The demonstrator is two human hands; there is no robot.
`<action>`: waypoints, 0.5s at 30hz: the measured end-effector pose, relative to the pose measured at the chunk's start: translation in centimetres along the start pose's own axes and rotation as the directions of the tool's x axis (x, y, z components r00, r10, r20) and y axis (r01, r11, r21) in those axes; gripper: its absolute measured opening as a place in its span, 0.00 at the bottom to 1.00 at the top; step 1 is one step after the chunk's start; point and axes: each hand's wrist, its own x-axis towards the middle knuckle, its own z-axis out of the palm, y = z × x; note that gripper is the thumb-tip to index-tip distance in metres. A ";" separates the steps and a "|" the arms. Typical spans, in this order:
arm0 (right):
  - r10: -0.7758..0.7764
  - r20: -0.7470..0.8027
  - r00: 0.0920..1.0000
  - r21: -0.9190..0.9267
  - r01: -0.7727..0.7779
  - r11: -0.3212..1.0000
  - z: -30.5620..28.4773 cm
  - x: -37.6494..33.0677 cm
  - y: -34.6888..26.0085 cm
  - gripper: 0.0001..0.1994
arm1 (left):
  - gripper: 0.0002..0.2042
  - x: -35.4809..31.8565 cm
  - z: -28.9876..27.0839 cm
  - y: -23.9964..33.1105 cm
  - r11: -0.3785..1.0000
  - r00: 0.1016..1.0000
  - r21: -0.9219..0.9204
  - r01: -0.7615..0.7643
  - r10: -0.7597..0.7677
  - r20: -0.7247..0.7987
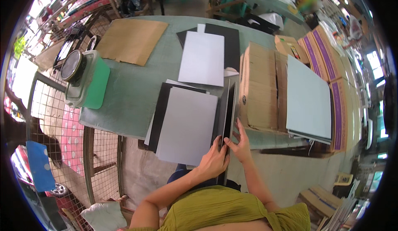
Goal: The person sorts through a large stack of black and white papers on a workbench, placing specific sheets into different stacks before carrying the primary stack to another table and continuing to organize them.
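Observation:
Several thin dark boards (227, 114) stand on edge near the front of the table, seen almost edge-on. My left hand (213, 161) grips their near end from the left, fingers closed against them. On the opposite face, my right hand (238, 143) presses with its thumb at the near edge and its fingers along the side. To the left lies a loose pile of grey sheets (188, 125) with a black sheet (159, 123) sticking out beneath. Beyond it, a white board (202, 58) with a small tab rests on black sheets (229, 34).
The green table (128, 94) also bears a flat piece of brown cardboard (132, 40) and a green plastic container (94, 81) at left. Cardboard boxes (261, 85) stand at right, with a stack of pale boards (307, 98) beside them. A wire-mesh barrier (58, 123) runs along the left.

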 end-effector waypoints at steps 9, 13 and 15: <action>0.164 0.008 0.986 0.331 -0.157 0.930 -3.5 -2.3 2.2 0.40 | 0.30 -0.4 4.6 1.7 0.981 0.998 -0.187 -0.044 0.052 0.040; 0.129 -0.008 0.992 0.364 -0.117 0.924 -3.4 -2.2 2.0 0.39 | 0.30 -0.9 4.8 1.8 0.984 1.000 -0.179 0.018 -0.021 -0.016; 0.196 0.025 0.980 0.413 -0.189 0.891 -3.5 -1.9 2.0 0.38 | 0.32 -0.8 4.2 2.2 0.987 0.998 -0.152 0.052 -0.056 -0.023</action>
